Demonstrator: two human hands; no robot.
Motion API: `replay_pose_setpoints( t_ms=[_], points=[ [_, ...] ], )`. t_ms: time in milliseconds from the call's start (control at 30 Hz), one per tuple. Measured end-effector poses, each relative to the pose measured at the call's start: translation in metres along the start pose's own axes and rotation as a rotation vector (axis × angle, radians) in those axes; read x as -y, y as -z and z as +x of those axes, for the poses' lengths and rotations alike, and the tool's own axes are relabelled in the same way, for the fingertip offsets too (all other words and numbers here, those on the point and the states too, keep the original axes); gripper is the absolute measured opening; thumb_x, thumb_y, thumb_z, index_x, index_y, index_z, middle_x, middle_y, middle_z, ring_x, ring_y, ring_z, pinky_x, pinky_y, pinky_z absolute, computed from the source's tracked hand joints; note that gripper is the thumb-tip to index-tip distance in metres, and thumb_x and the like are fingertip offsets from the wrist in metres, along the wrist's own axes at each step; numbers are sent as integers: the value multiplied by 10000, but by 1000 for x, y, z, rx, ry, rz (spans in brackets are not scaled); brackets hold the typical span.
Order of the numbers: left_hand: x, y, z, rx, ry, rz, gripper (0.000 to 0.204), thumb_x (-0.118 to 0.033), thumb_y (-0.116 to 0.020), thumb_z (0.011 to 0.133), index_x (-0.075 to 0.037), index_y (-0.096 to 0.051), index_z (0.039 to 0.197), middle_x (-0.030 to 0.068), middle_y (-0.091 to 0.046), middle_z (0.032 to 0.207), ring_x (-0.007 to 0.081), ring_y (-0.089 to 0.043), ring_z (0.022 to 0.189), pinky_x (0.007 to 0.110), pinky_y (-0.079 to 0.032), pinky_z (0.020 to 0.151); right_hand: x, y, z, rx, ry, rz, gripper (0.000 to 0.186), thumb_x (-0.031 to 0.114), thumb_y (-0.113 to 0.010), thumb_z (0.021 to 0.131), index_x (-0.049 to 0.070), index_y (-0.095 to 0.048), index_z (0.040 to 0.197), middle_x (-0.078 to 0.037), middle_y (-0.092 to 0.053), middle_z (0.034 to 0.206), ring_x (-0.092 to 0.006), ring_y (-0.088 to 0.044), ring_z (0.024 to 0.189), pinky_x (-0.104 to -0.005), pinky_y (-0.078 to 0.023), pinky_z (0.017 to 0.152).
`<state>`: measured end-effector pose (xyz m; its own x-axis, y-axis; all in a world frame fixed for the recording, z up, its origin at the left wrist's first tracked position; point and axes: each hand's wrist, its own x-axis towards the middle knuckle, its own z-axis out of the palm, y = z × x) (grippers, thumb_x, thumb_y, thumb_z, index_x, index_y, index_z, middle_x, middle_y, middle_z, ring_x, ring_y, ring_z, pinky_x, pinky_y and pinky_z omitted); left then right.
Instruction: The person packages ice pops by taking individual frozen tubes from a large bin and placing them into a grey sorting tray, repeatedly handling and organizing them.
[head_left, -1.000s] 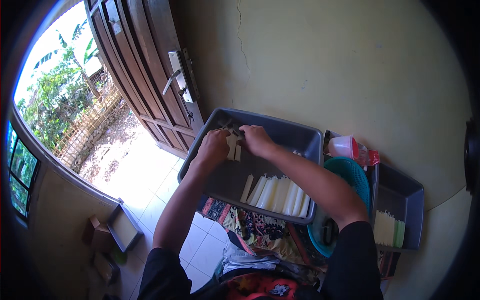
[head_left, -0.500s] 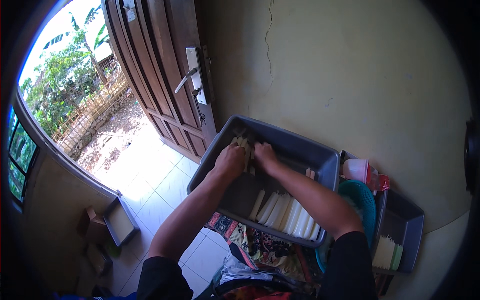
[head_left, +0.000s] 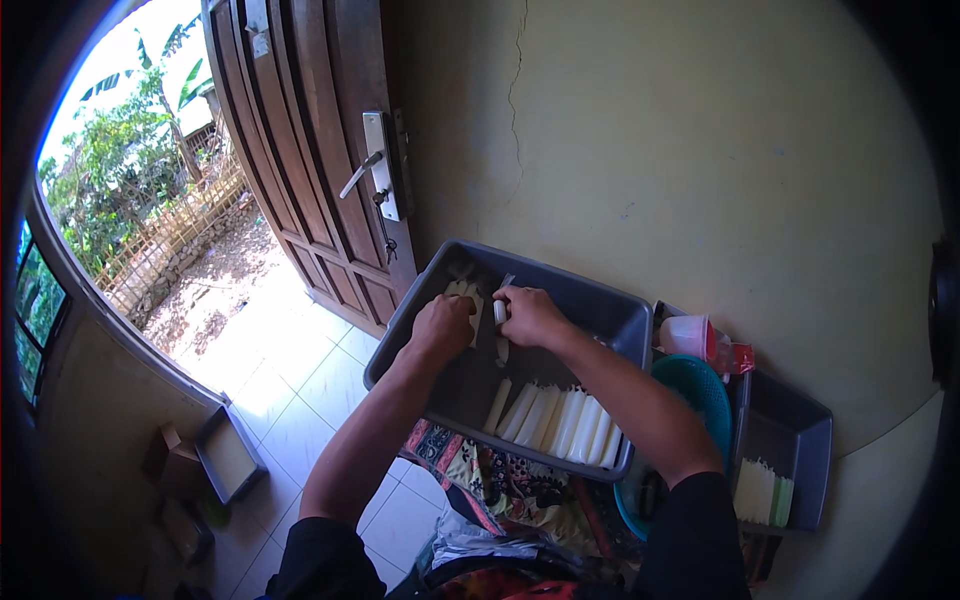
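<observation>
White candles lie in a deep grey plastic tray [head_left: 560, 262]. Along its near side runs a row of candles [head_left: 570, 425], side by side with their wicks pointing away from me. A smaller bunch of candles [head_left: 476, 322] is at the far left corner. Over that bunch my left hand [head_left: 443, 325] has its fingers curled round the candles, their tips partly hidden. Just to the right, my right hand [head_left: 532, 316] pinches one white candle [head_left: 500, 312], held roughly upright in the picture, its lower end near the tray floor.
A teal plastic basket [head_left: 712, 385] and a second grey tray [head_left: 815, 470] with white and green candles stand at the right, near a pink-and-white cup [head_left: 684, 338]. Patterned cloth [head_left: 520, 490] lies under the main tray. An open wooden door [head_left: 320, 160] is behind at left.
My right hand has lifted a candle slightly apart from the left bunch, so it now shows between the fingers. My left hand stays at the bunch. The whole view has shifted a little.
</observation>
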<state>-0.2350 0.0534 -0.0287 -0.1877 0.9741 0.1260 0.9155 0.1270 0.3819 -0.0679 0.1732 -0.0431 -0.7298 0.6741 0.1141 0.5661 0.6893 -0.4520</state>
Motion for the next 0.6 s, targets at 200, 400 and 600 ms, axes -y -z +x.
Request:
replay_pose_setpoints(
  t_ms=[200, 400, 600],
  points=[
    [-44, 5, -17, -105, -259, -382, 288, -55, -678, 981, -39, -791, 1245, 211, -813, 1063, 398, -791, 1038, 466, -608, 936, 12, 65, -62, -182, 77, 139, 658, 190, -910, 819, 40, -676, 1416, -159, -791, 1153, -325, -789, 1048, -431, -634, 935],
    [-137, 14, -44, -164, -241, -655, 309, -83, -645, 1060, -21, -741, 1348, 261, -787, 1041, 403, -800, 1003, 455, -609, 880, 19, 116, -144, -427, 82, 417, 648, -54, -842, 916, 20, -590, 1509, -146, -654, 1191, -210, -769, 1028, -337, -696, 910],
    [-190, -17, -57, -148, -325, -847, 351, -86, -711, 1053, -26, -727, 1398, 226, -816, 1052, 301, -831, 942, 397, -639, 829, 9, 132, -222, -580, 62, 370, 669, -62, -837, 896, 39, -596, 1512, -171, -703, 1171, -297, -816, 979, -370, -688, 827]
  ],
)
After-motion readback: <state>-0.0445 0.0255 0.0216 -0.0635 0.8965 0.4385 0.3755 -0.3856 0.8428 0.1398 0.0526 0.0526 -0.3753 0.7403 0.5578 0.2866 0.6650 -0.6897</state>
